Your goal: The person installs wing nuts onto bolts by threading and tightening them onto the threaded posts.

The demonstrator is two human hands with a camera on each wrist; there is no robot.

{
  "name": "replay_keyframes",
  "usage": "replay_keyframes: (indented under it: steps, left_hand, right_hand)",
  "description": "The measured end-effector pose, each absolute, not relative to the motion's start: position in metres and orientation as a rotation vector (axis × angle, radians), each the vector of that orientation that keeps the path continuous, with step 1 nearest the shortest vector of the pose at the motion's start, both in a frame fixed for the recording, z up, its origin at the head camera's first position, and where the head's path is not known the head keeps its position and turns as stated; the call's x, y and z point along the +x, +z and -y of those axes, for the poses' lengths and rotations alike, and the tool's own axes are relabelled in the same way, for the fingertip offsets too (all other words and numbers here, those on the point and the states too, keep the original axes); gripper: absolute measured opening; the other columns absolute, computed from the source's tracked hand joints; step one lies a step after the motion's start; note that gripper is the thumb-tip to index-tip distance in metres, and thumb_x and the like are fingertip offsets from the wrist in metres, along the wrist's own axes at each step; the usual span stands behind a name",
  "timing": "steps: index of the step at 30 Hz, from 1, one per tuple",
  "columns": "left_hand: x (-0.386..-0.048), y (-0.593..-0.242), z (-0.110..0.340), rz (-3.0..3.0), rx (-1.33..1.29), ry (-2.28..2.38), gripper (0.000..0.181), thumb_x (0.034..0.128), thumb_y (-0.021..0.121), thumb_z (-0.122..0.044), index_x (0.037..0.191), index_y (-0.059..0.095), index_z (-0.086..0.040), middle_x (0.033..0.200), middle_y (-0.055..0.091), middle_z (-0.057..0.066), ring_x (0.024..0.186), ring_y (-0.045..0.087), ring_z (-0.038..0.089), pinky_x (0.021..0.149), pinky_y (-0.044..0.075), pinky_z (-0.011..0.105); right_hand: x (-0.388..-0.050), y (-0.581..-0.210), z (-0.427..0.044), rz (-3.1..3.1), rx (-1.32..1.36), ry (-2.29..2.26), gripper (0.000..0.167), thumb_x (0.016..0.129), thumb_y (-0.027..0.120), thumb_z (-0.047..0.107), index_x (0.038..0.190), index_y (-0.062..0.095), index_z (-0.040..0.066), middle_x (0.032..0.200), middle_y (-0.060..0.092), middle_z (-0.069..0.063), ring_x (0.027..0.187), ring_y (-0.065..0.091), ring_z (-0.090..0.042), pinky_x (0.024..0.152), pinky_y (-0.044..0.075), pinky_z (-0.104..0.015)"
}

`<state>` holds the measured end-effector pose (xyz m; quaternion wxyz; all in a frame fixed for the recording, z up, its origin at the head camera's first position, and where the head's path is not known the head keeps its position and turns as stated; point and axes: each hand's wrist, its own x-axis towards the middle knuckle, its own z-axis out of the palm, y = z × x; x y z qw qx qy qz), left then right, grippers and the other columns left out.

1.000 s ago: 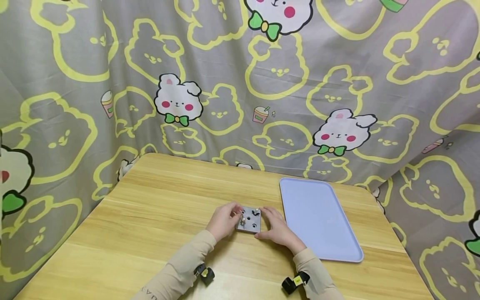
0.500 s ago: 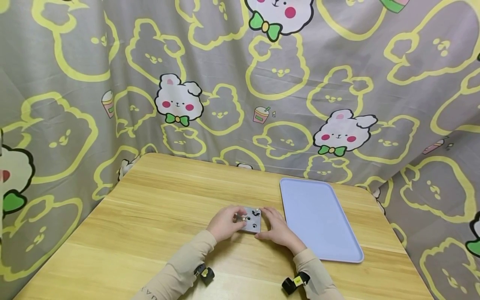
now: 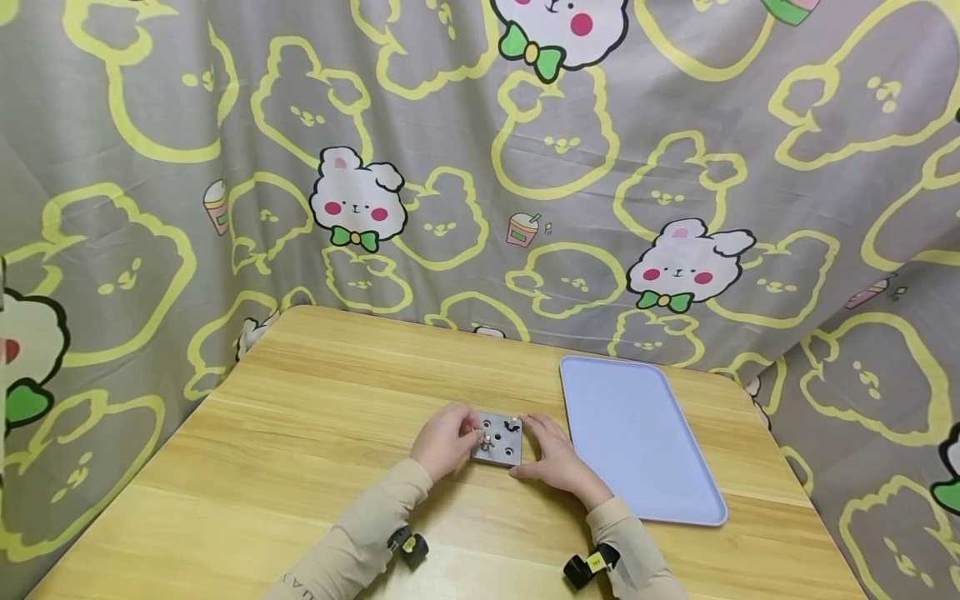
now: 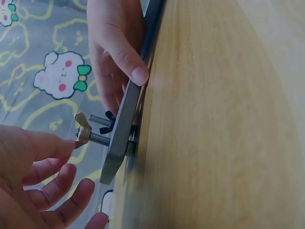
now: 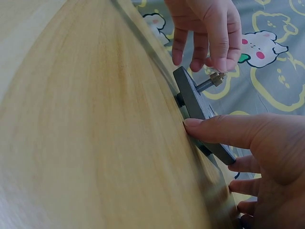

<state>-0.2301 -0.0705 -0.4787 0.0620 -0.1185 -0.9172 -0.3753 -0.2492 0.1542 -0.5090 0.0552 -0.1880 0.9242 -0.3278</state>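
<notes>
A square grey metal plate [image 3: 497, 420] with several holes sits at the middle of the table. A bolt [image 4: 101, 139] stands up through it and carries a brass wing nut [image 4: 84, 128]. My left hand [image 3: 444, 444] pinches one wing of this nut at its fingertips, the other fingers loosely bent. On a second bolt at the far corner is a black wing nut [image 3: 512, 426]. My right hand [image 3: 557, 460] grips the plate's right side, its thumb [image 5: 214, 128] along the near edge. Bolt heads show beneath the plate in the wrist views.
A pale blue tray [image 3: 637, 433] lies on the wooden table [image 3: 315, 450], just right of my right hand. A grey patterned curtain [image 3: 450, 150] hangs behind and at both sides. Each sleeve bears a black wrist camera [image 3: 411, 550].
My left hand reached over the brass wing nut half a second ago, then drew back left with its fingertips at the nut's edge. My right hand and the plate have stayed put.
</notes>
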Motion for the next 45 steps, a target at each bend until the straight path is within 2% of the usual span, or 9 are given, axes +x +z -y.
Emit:
replay_keyframes:
  steps: [6,11,14,20,27,31,34,40,45]
  left_hand:
    - [-0.2288,-0.4786,0.0682,2.809,-0.419,-1.123,0.009,0.0910,0.065,-0.024,0.090,0.071,-0.017,0.085,0.061,-0.004,0.076,0.054,0.008,0.068,0.047,0.024]
    - [-0.2297,-0.4811,0.0677,2.839,-0.496,-1.145,0.015,0.0855,0.071,-0.028,0.096,0.072,-0.018,0.088,0.061,-0.002,0.079,0.055,0.011,0.068,0.046,0.024]
    - [-0.2298,-0.4822,0.0679,2.863,-0.494,-1.153,0.020,0.0830,0.074,-0.026,0.101,0.070,-0.018,0.093,0.061,0.000,0.082,0.057,0.014,0.069,0.047,0.025]
    - [-0.2298,-0.4807,0.0694,2.843,-0.416,-1.153,0.022,0.0852,0.072,-0.018,0.106,0.067,-0.015,0.102,0.064,0.003,0.088,0.061,0.017,0.075,0.053,0.032]
    - [-0.2289,-0.4783,0.0701,2.807,-0.355,-1.179,0.018,0.0869,0.068,-0.015,0.105,0.066,-0.013,0.097,0.063,0.003,0.086,0.061,0.017,0.073,0.052,0.029]
    - [-0.2295,-0.4789,0.0695,2.768,-0.317,-1.185,0.008,0.0867,0.069,-0.016,0.093,0.064,-0.014,0.090,0.061,0.001,0.082,0.059,0.014,0.071,0.050,0.026]
    - [-0.2296,-0.4788,0.0689,2.770,-0.323,-1.172,0.004,0.0887,0.068,-0.019,0.088,0.065,-0.015,0.093,0.062,0.001,0.081,0.059,0.012,0.072,0.051,0.026]
    - [-0.2281,-0.4792,0.0673,2.801,-0.412,-1.146,0.017,0.0937,0.062,-0.026,0.098,0.072,-0.013,0.102,0.065,0.004,0.082,0.060,0.011,0.073,0.053,0.029]
    - [-0.2276,-0.4794,0.0674,2.844,-0.500,-1.133,0.020,0.0870,0.070,-0.030,0.101,0.073,-0.015,0.101,0.064,0.004,0.082,0.057,0.015,0.069,0.048,0.027]
  right_hand:
    - [-0.2491,-0.5095,-0.1544,-2.797,-0.556,-0.991,0.092,0.071,0.084,0.033,0.146,0.040,0.005,0.153,0.034,-0.024,0.145,0.021,-0.046,0.116,0.018,-0.067]
    - [-0.2494,-0.5100,-0.1546,-2.798,-0.558,-0.984,0.092,0.071,0.084,0.034,0.147,0.040,0.005,0.153,0.034,-0.024,0.145,0.021,-0.046,0.115,0.019,-0.068]
    - [-0.2497,-0.5103,-0.1547,-2.798,-0.558,-0.982,0.092,0.071,0.084,0.035,0.147,0.040,0.005,0.154,0.033,-0.024,0.145,0.021,-0.046,0.114,0.019,-0.068]
    - [-0.2502,-0.5105,-0.1547,-2.801,-0.567,-0.989,0.092,0.071,0.084,0.034,0.146,0.040,0.005,0.153,0.034,-0.024,0.145,0.022,-0.046,0.114,0.020,-0.068]
    - [-0.2497,-0.5103,-0.1547,-2.810,-0.580,-0.990,0.092,0.070,0.084,0.033,0.146,0.041,0.003,0.152,0.035,-0.024,0.144,0.024,-0.046,0.115,0.021,-0.067]
    - [-0.2496,-0.5106,-0.1549,-2.810,-0.582,-0.991,0.092,0.070,0.084,0.033,0.146,0.041,0.003,0.152,0.036,-0.024,0.144,0.024,-0.046,0.115,0.021,-0.066]
    - [-0.2496,-0.5108,-0.1550,-2.808,-0.580,-0.989,0.091,0.071,0.084,0.033,0.146,0.041,0.004,0.152,0.035,-0.024,0.144,0.024,-0.046,0.115,0.021,-0.067]
    - [-0.2496,-0.5108,-0.1548,-2.807,-0.575,-0.982,0.091,0.072,0.083,0.034,0.146,0.040,0.004,0.153,0.035,-0.024,0.145,0.023,-0.046,0.115,0.020,-0.067]
    - [-0.2491,-0.5097,-0.1541,-2.809,-0.571,-0.978,0.091,0.072,0.084,0.034,0.146,0.041,0.004,0.153,0.034,-0.024,0.145,0.022,-0.047,0.114,0.020,-0.069]
